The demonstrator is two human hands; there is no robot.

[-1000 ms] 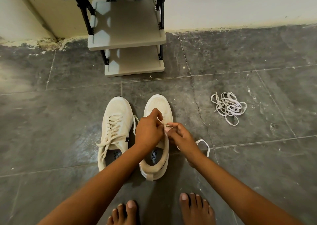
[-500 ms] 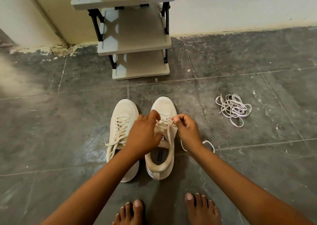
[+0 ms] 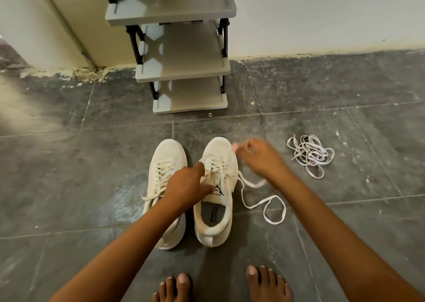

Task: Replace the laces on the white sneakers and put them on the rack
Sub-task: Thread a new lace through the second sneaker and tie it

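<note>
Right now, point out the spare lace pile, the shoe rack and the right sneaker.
spare lace pile (image 3: 310, 153): head view, middle of the tangle.
shoe rack (image 3: 181, 74): head view, front edge of a middle shelf.
right sneaker (image 3: 219, 147): head view, toe.

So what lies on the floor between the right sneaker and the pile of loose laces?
In the head view, the right hand hangs over that stretch, and a loose lace end from the right sneaker curls toward the pile of laces.

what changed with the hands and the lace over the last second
The right hand has swung away from the right sneaker up and to the right, blurred, drawing the lace out. The left hand stays on the tongue. Left sneaker, spare laces and rack unchanged.
</note>
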